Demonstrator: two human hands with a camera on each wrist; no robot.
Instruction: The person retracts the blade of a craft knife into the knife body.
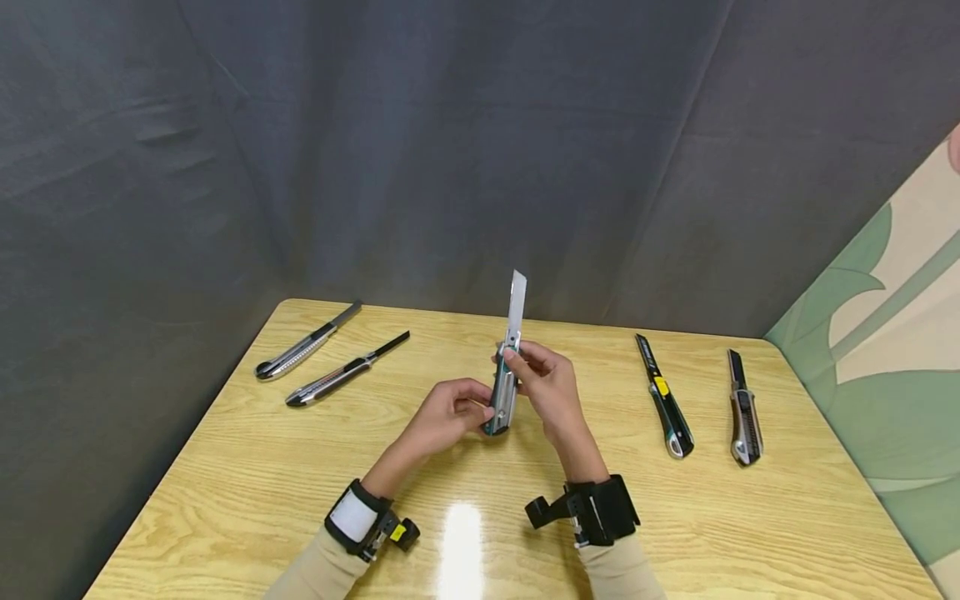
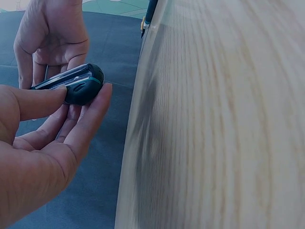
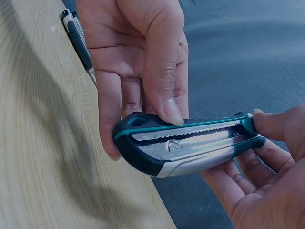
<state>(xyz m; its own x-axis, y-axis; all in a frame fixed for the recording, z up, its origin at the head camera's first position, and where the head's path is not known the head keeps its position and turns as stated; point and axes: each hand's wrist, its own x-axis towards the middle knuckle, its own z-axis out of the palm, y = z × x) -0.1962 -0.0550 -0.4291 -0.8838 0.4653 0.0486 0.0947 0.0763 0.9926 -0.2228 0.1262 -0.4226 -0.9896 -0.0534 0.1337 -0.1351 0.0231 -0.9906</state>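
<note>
Both hands hold a silver and dark green snap-off utility knife (image 1: pixel 504 403) above the table, its long blade (image 1: pixel 517 302) pointing up and away. My left hand (image 1: pixel 450 410) pinches the butt end of the handle between thumb and fingers. Higher up, my right hand (image 1: pixel 553 385) grips the handle near the blade, thumb on the green slider. The right wrist view shows the handle's (image 3: pixel 200 164) toothed slot and a round metal screw; the blade is out of sight there. In the left wrist view the rounded dark butt (image 2: pixel 86 90) sits between the left thumb and fingers.
Two silver utility knives (image 1: pixel 296 352) (image 1: pixel 333 382) lie at the table's left. On the right lie a black-green knife (image 1: pixel 663 400) with a yellow slider and a brown-silver knife (image 1: pixel 746 425). A dark curtain (image 1: pixel 480 167) hangs behind the wooden table (image 1: pixel 225 492).
</note>
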